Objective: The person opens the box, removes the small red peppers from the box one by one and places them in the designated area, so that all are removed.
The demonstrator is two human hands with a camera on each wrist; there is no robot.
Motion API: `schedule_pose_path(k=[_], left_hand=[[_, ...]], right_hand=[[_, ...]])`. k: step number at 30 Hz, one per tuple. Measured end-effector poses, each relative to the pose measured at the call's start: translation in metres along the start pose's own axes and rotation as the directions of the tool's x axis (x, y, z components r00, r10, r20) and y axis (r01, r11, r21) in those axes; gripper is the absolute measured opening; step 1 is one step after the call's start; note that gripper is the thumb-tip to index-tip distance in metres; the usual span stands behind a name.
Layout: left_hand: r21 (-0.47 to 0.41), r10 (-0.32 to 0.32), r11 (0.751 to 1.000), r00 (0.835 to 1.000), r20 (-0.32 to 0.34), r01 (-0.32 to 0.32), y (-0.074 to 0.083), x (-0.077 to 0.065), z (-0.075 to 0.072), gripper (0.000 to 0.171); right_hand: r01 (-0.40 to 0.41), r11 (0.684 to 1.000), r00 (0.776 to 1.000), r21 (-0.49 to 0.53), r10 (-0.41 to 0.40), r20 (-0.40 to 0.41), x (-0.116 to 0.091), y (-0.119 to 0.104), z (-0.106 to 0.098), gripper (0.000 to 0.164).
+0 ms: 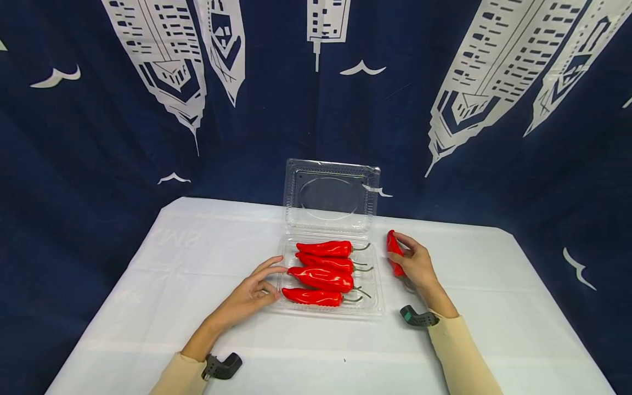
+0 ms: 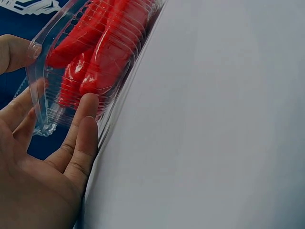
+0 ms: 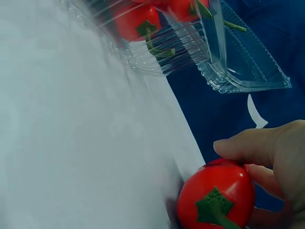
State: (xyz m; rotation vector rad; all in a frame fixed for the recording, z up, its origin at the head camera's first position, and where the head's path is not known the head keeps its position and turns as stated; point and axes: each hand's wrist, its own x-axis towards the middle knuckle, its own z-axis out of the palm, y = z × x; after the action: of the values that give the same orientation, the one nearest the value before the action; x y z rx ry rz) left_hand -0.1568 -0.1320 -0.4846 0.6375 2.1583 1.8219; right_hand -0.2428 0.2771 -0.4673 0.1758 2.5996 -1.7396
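Several glossy red peppers with green stems lie side by side in a clear plastic clamshell box, stems pointing right. At the box's left side, my left hand touches the rim and wall with spread, fairly straight fingers. To the right of the box, another red pepper is held in my right hand, between thumb and fingers. That pepper is close to the table, with its stem end toward me; whether it touches the cloth I cannot tell.
The box's clear lid stands raised at the back, hinged to the base. A white cloth covers the table. Behind it hangs a dark blue curtain printed with white buildings and birds. Each wrist wears a black band.
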Motion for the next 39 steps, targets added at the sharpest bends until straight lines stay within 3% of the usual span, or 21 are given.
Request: schedule_pose_path(k=[12, 19, 27, 39], left_hand=[[-0.008, -0.003, 1.0, 1.0, -0.004, 0.003, 0.0023, -0.0002, 0.001, 0.055], [-0.01, -0.008, 1.0, 1.0, -0.002, 0.008, 0.0023, -0.0005, 0.0012, 0.055], [-0.002, 0.003, 1.0, 1.0, -0.003, -0.003, 0.0019, 0.0005, 0.0012, 0.055], [-0.003, 0.004, 1.0, 1.0, -0.002, -0.004, 0.0001, 0.0007, 0.0008, 0.055]], right_hand=[[-0.048, 0.999, 0.998, 0.026, 0.047, 0.038, -0.0015, -0.0002, 0.0008, 0.05], [-0.044, 0.998, 0.996, 0.055, 0.039, 0.078, -0.0018, -0.0001, 0.0026, 0.053], [-0.034, 0.998, 0.999, -0.051, 0.035, 0.018, 0.0, 0.0041, 0.0018, 0.052], [-0.073, 0.994, 0.997, -0.078, 0.071, -0.025, 0.0008, 0.0043, -0.0003, 0.053]])
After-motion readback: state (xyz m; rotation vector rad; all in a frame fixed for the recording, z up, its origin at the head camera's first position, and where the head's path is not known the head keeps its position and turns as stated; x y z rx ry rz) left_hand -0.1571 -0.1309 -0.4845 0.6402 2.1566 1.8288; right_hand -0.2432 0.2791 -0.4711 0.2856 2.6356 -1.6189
